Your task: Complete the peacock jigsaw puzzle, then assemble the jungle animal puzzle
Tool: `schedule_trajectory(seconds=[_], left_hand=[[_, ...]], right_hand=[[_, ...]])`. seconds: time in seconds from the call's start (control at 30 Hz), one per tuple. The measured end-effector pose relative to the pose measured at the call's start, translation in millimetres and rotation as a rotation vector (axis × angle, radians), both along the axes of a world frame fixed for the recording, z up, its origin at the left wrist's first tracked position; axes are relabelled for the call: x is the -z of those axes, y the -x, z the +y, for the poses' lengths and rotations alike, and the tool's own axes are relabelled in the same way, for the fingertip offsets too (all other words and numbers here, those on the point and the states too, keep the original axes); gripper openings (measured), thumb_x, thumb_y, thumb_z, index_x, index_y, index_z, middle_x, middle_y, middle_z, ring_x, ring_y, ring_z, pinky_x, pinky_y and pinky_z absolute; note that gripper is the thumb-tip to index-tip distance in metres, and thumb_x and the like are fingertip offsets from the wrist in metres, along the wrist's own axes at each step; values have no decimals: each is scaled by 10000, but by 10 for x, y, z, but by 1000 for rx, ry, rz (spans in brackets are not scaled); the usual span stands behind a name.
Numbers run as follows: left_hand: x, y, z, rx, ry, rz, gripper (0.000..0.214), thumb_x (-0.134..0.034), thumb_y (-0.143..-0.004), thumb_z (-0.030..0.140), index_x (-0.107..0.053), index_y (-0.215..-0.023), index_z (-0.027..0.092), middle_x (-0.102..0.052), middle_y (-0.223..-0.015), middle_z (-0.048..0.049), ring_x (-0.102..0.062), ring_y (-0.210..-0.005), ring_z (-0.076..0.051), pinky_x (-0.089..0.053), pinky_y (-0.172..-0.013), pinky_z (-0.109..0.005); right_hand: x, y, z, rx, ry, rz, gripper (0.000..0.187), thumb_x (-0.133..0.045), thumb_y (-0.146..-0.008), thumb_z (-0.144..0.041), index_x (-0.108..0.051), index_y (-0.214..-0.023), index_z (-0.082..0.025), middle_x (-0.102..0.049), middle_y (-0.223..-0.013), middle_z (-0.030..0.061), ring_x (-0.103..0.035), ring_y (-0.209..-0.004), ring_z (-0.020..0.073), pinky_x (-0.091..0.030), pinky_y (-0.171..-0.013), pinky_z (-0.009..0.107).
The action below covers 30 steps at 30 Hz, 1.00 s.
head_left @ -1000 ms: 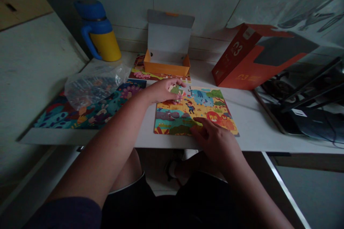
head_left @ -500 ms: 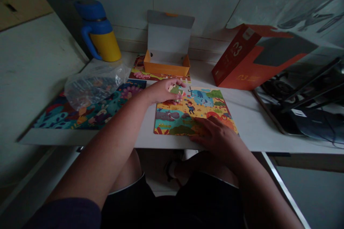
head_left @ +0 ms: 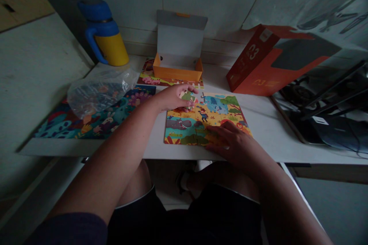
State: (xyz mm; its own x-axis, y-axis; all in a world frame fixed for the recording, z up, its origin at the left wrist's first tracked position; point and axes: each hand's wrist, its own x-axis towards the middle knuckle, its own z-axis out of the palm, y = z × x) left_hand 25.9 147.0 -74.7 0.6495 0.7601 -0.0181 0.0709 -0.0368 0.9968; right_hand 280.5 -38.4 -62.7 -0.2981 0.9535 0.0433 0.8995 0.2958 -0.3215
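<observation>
An animal jigsaw puzzle (head_left: 212, 116), with a blue elephant, a hippo and a lion, lies on the white table in front of me. My left hand (head_left: 175, 97) is over its upper left part, thumb and fingers curled around a puzzle piece (head_left: 187, 96) with green on it. A pale gap shows beside that piece, left of the elephant. At the lower right, my right hand (head_left: 234, 141) rests palm down with fingers apart, the fingertips on or just above the puzzle. It hides part of the lion area.
Left lies a dark blue animal puzzle (head_left: 107, 122), partly under a clear plastic bag (head_left: 97, 92). Behind are an open orange box (head_left: 178, 73) on another picture (head_left: 149, 80) and a blue-yellow jug (head_left: 110, 48). A red box (head_left: 255, 65) and black rack (head_left: 324, 122) stand right.
My right hand has shifted slightly right and its fingers have bent a little more. My left hand stays in nearly the same place with the piece.
</observation>
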Motion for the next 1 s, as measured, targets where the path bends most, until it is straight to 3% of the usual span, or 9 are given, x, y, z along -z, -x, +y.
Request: schedule_trajectory(seconds=[0.3, 0.53, 0.77, 1.0], left_hand=[[23, -19, 18, 11, -3, 16, 409, -796, -880, 133, -660, -1257, 215, -709, -1205, -86, -757, -930, -187, -647, -731, -288], [7, -19, 9, -7, -59, 34, 408, -801, -860, 139, -679, -1244, 207, -655, -1335, -102, -736, -959, -176, -643, -734, -275], [2, -19, -2, -17, -55, 20, 415, -819, -843, 150, -691, -1233, 205, -664, -1312, -100, -744, -950, -183, -654, -732, -298], [10, -16, 18, -11, -90, 28, 429, -820, -840, 152, -694, -1248, 196, -675, -1272, -94, -727, -954, -175, -635, -720, -266]], right_hand=[[32, -9, -31, -32, -45, 31, 537, -785, -985, -431, -666, -1482, -267, -641, -1306, 141, -736, -982, 299, -649, -870, 481], [60, 135, 3, -215, -160, 43, 504, -799, -992, -357, -662, -1457, -220, -631, -1432, 153, -618, -1291, 354, -547, -1115, 576], [124, 197, 32, -214, -154, -8, 414, -709, -1059, -356, -673, -1432, -179, -667, -1412, 145, -637, -1240, 347, -555, -1091, 558], [105, 242, 39, -203, -189, -8, 392, -740, -1039, -346, -707, -1379, -152, -705, -1328, 157, -660, -1173, 342, -590, -1034, 542]])
